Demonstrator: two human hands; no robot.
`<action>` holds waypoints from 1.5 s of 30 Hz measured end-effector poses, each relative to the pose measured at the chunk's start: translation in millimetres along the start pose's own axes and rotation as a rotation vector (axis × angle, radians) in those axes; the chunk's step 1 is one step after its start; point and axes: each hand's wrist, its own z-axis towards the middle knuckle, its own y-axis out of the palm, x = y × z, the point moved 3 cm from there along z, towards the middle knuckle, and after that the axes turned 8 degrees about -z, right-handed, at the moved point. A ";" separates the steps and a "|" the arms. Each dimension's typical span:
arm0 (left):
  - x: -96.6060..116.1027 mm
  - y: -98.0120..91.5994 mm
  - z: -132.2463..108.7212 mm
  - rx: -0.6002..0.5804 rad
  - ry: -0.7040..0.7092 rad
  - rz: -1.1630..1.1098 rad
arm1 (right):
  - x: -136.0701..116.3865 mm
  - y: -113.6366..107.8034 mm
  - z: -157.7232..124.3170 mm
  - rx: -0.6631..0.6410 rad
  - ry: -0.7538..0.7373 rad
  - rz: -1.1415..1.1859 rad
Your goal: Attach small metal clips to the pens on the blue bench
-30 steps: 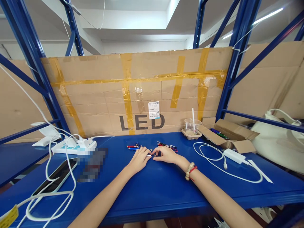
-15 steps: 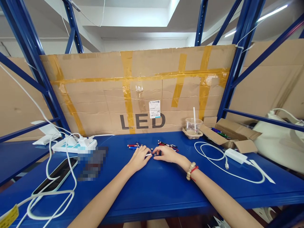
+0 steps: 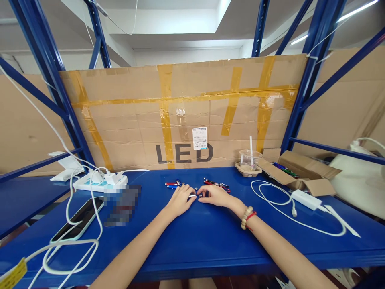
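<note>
My left hand [image 3: 181, 200] is closed, and a small silvery rod-like piece [image 3: 191, 196] shows at its fingertips. Facing it, my right hand [image 3: 215, 195] has its thumb and fingers bent together; a tiny dark piece [image 3: 200, 196] shows by the tips, too small to name. Both hands rest low over the blue tabletop [image 3: 192, 241], fingertips nearly meeting. Just beyond them lies a small round piece [image 3: 196, 188]. Red and blue pens [image 3: 172, 185] lie behind my left hand, partly hidden by it. More red and black pens [image 3: 217, 184] lie behind my right hand.
A power strip [image 3: 87, 185], a phone [image 3: 78, 220] and looping white cables are on the left. To the right are a plastic cup with a straw [image 3: 250, 159], an open cardboard box [image 3: 300, 170] with pens and a white charger [image 3: 306, 200]. Taped cardboard [image 3: 135, 128] stands behind.
The whole view has shifted slightly, so everything appears a little farther right. Both hands keep nearly the same pose, fingertips close together.
</note>
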 end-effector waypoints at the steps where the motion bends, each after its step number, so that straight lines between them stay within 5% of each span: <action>1: 0.6 -0.5 -0.2 0.000 -0.001 0.000 | 0.3 0.3 0.2 0.000 -0.004 0.000; 16: -0.9 0.8 -0.7 0.005 -0.014 0.018 | 5.4 6.2 1.7 0.006 0.001 0.019; 23: 4.2 -6.1 -2.4 0.114 0.062 -0.006 | 7.4 10.3 4.5 -0.015 0.018 -0.009; 31: 17.8 -28.3 -3.3 0.218 0.219 0.286 | -1.1 -1.8 0.8 -0.055 0.069 -0.100; 39: 17.8 -37.8 1.9 0.169 0.404 0.555 | 2.9 -31.3 -8.5 0.192 0.177 -0.262; 42: 43.7 -54.7 -6.5 0.394 0.666 0.643 | 3.2 -38.4 -10.6 0.277 0.174 -0.261; 45: 84.8 -88.0 -35.0 0.703 0.730 0.492 | -6.0 -51.3 -14.2 0.397 0.105 -0.285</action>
